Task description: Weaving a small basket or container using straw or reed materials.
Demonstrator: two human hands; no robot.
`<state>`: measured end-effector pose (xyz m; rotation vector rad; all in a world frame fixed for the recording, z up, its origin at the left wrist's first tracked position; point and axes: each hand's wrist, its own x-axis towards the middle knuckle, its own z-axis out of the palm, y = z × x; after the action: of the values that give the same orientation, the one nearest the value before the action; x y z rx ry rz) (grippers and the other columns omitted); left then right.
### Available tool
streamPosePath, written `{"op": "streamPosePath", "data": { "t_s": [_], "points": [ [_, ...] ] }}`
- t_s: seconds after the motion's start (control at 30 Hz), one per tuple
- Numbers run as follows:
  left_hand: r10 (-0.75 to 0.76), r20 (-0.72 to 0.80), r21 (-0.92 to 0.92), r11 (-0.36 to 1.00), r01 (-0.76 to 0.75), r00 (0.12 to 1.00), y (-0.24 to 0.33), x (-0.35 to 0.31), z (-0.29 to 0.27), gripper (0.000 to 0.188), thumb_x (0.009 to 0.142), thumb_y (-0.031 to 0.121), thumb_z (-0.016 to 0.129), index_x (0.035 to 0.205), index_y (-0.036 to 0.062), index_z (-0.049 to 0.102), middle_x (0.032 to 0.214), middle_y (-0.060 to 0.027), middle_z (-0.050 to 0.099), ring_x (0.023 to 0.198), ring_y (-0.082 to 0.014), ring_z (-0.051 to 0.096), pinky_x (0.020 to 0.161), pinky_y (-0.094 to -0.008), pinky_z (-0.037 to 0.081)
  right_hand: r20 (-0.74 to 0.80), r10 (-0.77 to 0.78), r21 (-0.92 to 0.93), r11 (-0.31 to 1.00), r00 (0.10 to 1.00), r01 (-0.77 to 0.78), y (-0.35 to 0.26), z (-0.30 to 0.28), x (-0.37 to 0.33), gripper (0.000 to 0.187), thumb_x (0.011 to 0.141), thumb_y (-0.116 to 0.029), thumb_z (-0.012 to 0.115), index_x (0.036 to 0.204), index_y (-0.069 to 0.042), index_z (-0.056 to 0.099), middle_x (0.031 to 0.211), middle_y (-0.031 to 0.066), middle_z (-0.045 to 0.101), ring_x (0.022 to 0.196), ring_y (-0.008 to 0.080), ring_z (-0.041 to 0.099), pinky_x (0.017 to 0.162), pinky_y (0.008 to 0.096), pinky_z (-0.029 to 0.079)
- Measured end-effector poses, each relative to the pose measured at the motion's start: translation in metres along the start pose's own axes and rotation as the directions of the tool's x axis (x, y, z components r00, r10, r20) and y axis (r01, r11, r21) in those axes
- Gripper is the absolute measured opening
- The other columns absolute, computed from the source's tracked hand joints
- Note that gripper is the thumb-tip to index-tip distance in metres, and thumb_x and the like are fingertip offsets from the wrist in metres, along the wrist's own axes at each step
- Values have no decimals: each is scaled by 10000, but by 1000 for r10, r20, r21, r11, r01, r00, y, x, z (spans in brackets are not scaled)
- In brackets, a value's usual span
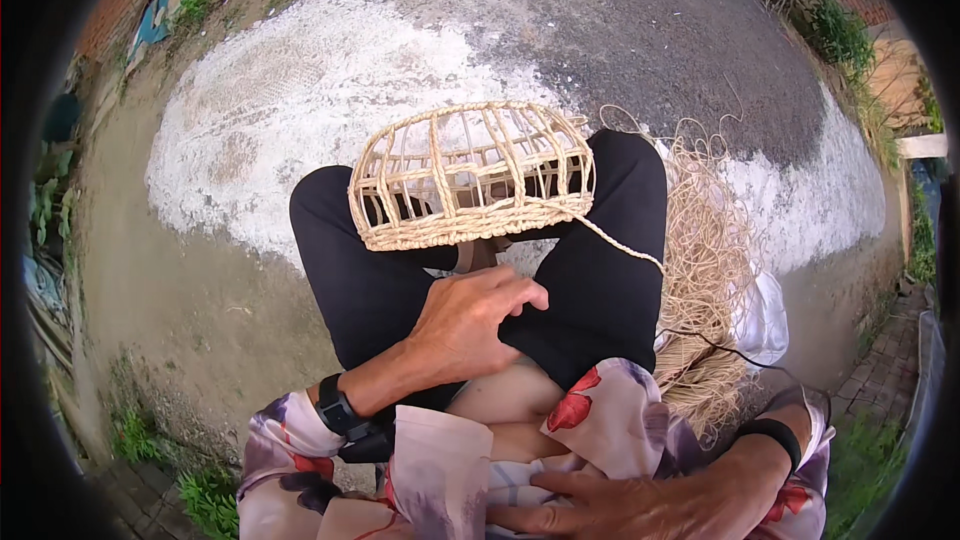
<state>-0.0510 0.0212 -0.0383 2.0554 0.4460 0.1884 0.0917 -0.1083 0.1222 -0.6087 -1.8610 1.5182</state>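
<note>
A half-woven basket [470, 220] of pale twisted straw cord over thin ribs rests tilted across my knees, its dense woven rim toward me. From its right side a braided cord [620, 243] runs over my right thigh. Nearer to me, above my lap, my left hand [475, 315] is loosely closed, its fingers curled and nothing visible in them; it stays apart from the basket. My right hand [600, 505] lies low against my floral shirt [440, 460], thumb and forefinger stretched out and apart on the cloth. Its other fingers are hidden.
A big tangled heap of straw cord [705, 270] lies to my right, with a white bag [765, 320] beside it. A dark thin cord [715, 343] crosses the heap. Ahead stretches rough ground [640, 30] with a whitish patch; plants [840, 35] border the far right.
</note>
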Motion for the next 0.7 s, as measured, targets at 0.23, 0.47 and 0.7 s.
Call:
{"op": "streamPosePath", "data": {
  "t_s": [0.23, 0.47, 0.7],
  "points": [
    [198, -93, 414, 899, -143, 976, 26, -57, -27, 259, 743, 86, 639, 988, 167, 658, 796, 1, 547, 695, -155, 610, 520, -269, 496, 206, -21, -61, 998, 978, 34, 28, -28, 29, 414, 812, -161, 695, 1178, 6, 595, 1048, 192, 568, 1020, 293, 553, 804, 373, 503],
    [-514, 369, -459, 624, 633, 774, 29, -151, -53, 439, 895, 245, 601, 1305, 104, 533, 1283, -94, 569, 1065, -243, 618, 853, -329, 539, 123, 271, 349, 889, 955, -297, 78, -47, 71, 462, 918, -111, 637, 1343, -63, 463, 1152, 146, 621, 861, 141, 642, 715, 293, 533],
    [-471, 295, -753, 421, 506, 831, 11, -216, -32, 810, 828, 314, 720, 1473, 27, 322, 1498, -128, 376, 1352, -249, 400, 1139, -323, 256, 297, 498, -53, 861, 815, -507, 135, -49, -20, 611, 859, -421, 678, 1334, -90, 480, 1087, 160, 643, 1006, 254, 642, 840, 356, 491]
  ]
}}
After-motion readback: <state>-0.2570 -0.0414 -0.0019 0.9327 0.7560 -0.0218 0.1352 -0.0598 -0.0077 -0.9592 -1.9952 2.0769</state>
